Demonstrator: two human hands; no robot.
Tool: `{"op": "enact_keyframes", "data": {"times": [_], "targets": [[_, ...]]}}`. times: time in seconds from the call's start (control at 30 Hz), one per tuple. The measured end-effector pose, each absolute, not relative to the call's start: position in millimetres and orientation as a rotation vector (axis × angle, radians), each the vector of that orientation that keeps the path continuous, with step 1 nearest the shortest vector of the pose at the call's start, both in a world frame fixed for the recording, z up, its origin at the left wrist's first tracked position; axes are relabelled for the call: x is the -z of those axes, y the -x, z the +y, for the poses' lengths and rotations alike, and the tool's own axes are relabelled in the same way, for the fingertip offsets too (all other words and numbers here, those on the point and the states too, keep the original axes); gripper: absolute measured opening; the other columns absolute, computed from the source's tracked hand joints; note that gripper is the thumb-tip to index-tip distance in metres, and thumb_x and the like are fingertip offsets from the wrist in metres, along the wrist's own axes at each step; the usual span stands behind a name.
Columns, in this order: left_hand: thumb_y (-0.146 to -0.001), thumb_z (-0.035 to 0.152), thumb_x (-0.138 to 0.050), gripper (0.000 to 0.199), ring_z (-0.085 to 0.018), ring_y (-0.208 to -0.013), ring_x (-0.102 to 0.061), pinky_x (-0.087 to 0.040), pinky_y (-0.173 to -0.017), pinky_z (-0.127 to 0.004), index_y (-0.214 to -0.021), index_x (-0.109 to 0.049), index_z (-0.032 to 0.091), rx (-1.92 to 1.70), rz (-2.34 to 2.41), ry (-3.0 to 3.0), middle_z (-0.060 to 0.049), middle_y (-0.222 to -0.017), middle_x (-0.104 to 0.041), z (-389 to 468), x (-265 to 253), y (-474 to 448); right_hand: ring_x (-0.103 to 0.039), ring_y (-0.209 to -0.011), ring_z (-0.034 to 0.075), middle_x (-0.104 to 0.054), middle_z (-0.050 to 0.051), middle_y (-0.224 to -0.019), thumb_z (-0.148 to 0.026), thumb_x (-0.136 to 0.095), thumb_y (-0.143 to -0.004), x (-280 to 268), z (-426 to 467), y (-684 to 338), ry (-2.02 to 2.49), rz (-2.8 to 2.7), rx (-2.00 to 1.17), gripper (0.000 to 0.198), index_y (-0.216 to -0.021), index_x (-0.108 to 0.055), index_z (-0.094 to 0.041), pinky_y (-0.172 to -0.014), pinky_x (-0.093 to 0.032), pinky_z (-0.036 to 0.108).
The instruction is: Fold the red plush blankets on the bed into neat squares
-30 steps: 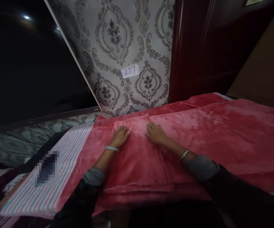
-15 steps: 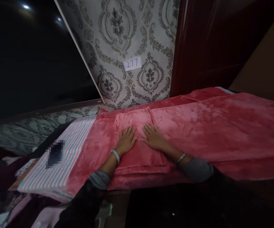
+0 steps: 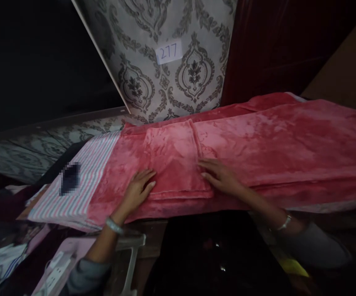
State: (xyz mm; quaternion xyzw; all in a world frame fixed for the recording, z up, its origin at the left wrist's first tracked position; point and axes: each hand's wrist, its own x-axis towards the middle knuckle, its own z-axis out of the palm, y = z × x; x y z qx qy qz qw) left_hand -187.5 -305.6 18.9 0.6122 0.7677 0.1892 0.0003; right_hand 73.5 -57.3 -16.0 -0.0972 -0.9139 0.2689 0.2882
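Observation:
A folded red plush cloth (image 3: 176,158), squarish with layered edges at the front, lies on a larger red plush blanket (image 3: 276,152). My left hand (image 3: 138,187) is at the folded cloth's left edge, fingers stretched out and thumb apart. On the opposite side, my right hand (image 3: 219,176) rests at the right edge with its fingers extended. Neither hand is closed round the fabric. I cannot tell how firmly the fingertips press on it.
Striped cloth (image 3: 88,172) covers the left end, with a blurred dark patch (image 3: 70,179) on it. Behind are a dark screen (image 3: 42,61) and a patterned wall (image 3: 196,78) bearing a paper marked 277 (image 3: 169,51). A power strip (image 3: 56,273) sits at the lower left.
My hands have moved apart and toward me, from flat on top of the folded cloth to its left and right edges. The view has tilted downward.

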Motion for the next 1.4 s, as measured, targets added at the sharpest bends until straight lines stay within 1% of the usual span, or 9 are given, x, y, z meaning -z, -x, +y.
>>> {"op": "enact_keyframes", "data": {"times": [0.1, 0.2, 0.3, 0.47, 0.73, 0.87, 1.07, 1.23, 1.4], "targets": [[-0.1, 0.042, -0.047, 0.038, -0.025, -0.126, -0.06, -0.046, -0.109, -0.05, -0.126, -0.066, 0.021, -0.808, 2.434, -1.997, -0.01, -0.13, -0.068, -319, -15, 161, -0.058, -0.126, 0.029, -0.063, 0.01, -0.136, -0.039, -0.05, -0.099, 19, -81, -92, 0.238, -2.375, -0.797, 0.036, -0.128, -0.069, -0.027, -0.107, -0.046, 0.052], [-0.1, 0.035, -0.05, 0.032, -0.023, -0.119, -0.064, -0.051, -0.104, -0.045, -0.124, -0.066, 0.021, -0.928, 2.402, -2.059, -0.01, -0.125, -0.07, -308, -13, 133, -0.063, -0.117, 0.028, -0.068, 0.011, -0.127, -0.04, -0.052, -0.099, 23, -91, -104, 0.366, -2.306, -0.839, 0.036, -0.128, -0.068, -0.025, -0.1, -0.051, 0.049], [-0.1, 0.033, -0.052, 0.032, -0.024, -0.121, -0.062, -0.05, -0.105, -0.048, -0.128, -0.063, 0.022, -0.946, 2.363, -2.109, -0.01, -0.128, -0.068, -284, -12, 109, -0.065, -0.107, 0.027, -0.071, 0.01, -0.117, -0.043, -0.052, -0.099, 21, -94, -110, 0.47, -2.296, -0.859, 0.043, -0.136, -0.062, -0.025, -0.095, -0.053, 0.046], [-0.098, 0.035, -0.055, 0.037, -0.028, -0.128, -0.056, -0.047, -0.106, -0.052, -0.133, -0.061, 0.022, -0.822, 2.293, -2.148, -0.012, -0.136, -0.063, -255, -6, 85, -0.063, -0.107, 0.029, -0.068, 0.012, -0.124, -0.044, -0.059, -0.094, 11, -104, -110, 0.491, -2.395, -0.877, 0.055, -0.145, -0.054, -0.024, -0.099, -0.048, 0.049], [-0.096, 0.04, -0.059, 0.05, -0.028, -0.134, -0.05, -0.042, -0.11, -0.052, -0.143, -0.052, 0.023, -0.767, 2.226, -2.081, -0.012, -0.143, -0.058, -261, -11, 86, -0.065, -0.105, 0.024, -0.071, 0.006, -0.117, -0.026, -0.058, -0.089, 0, -103, -99, 0.405, -2.268, -1.281, 0.046, -0.135, -0.063, -0.026, -0.093, -0.052, 0.041], [-0.096, 0.041, -0.059, 0.052, -0.029, -0.134, -0.049, -0.042, -0.109, -0.053, -0.144, -0.05, 0.025, -0.701, 2.29, -2.028, -0.012, -0.144, -0.057, -270, -17, 94, -0.066, -0.101, 0.022, -0.072, 0.005, -0.113, -0.025, -0.059, -0.088, -17, -97, -95, 0.386, -2.249, -1.287, 0.039, -0.126, -0.067, -0.026, -0.092, -0.052, 0.038], [-0.095, 0.04, -0.059, 0.05, -0.03, -0.127, -0.054, -0.043, -0.106, -0.053, -0.142, -0.052, 0.024, -0.676, 2.433, -1.996, -0.012, -0.136, -0.061, -289, -24, 114, -0.067, -0.088, 0.02, -0.073, 0.005, -0.102, -0.023, -0.059, -0.088, -34, -86, -88, 0.286, -2.307, -1.099, 0.033, -0.119, -0.07, -0.023, -0.081, -0.053, 0.033], [-0.094, 0.042, -0.06, 0.049, -0.029, -0.12, -0.056, -0.047, -0.102, -0.049, -0.139, -0.053, 0.021, -0.646, 2.503, -2.01, -0.012, -0.129, -0.062, -301, -27, 121, -0.065, -0.078, 0.019, -0.071, 0.004, -0.091, -0.028, -0.062, -0.088, -45, -85, -82, 0.315, -2.251, -1.139, 0.027, -0.112, -0.071, -0.022, -0.071, -0.054, 0.031], [-0.096, 0.028, -0.055, 0.026, -0.026, -0.101, -0.059, -0.051, -0.091, -0.043, -0.118, -0.063, 0.019, -0.672, 2.62, -1.983, -0.009, -0.107, -0.064, -302, -21, 128, -0.066, -0.081, 0.021, -0.071, 0.005, -0.095, -0.029, -0.06, -0.088, -50, -85, -79, 0.334, -2.26, -1.13, 0.029, -0.114, -0.07, -0.024, -0.068, -0.055, 0.032]]}}
